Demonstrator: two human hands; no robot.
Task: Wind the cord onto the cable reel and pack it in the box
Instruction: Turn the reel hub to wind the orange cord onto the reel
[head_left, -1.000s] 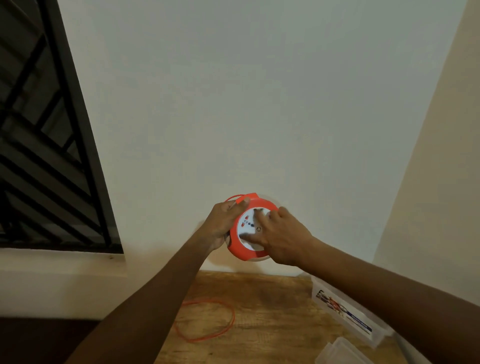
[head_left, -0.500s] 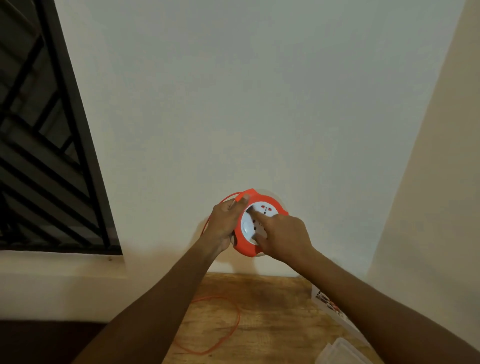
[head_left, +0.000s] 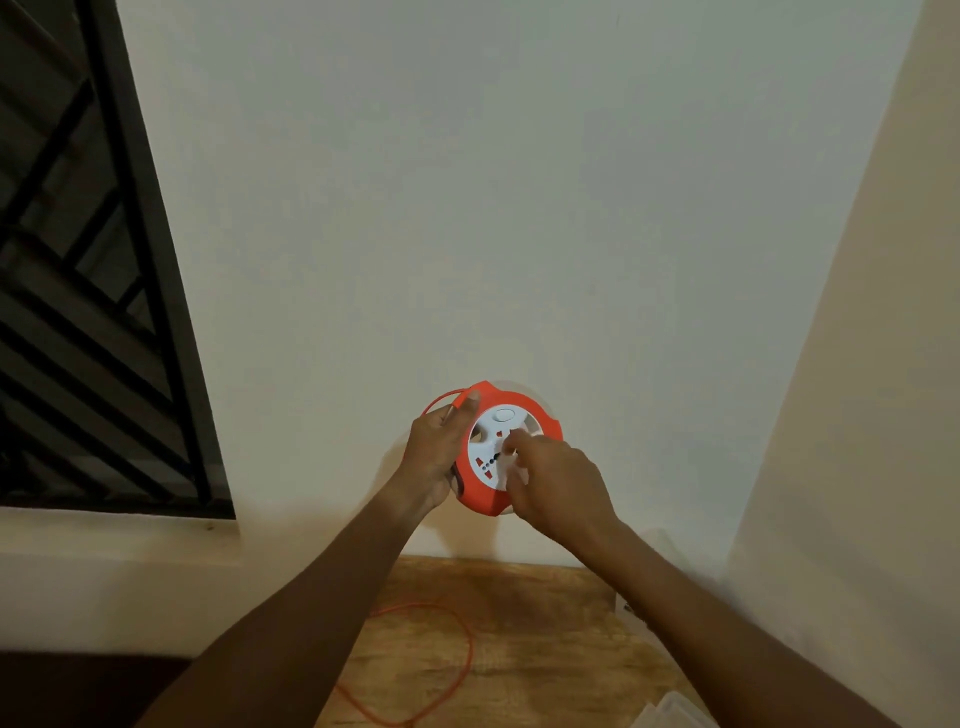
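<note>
I see the orange cable reel (head_left: 506, 449) held up in the air against the pale wall (head_left: 467, 208), above the far edge of the wooden surface (head_left: 545, 634). Its round white socket face points toward me, tilted slightly left. My left hand (head_left: 436, 457) grips the reel's left rim, thumb on the orange edge. My right hand (head_left: 558, 486) curls its fingers on the white face. The orange cord (head_left: 457, 670) loops loosely on the surface below. A dark window grille (head_left: 78, 312) fills the left.
</note>
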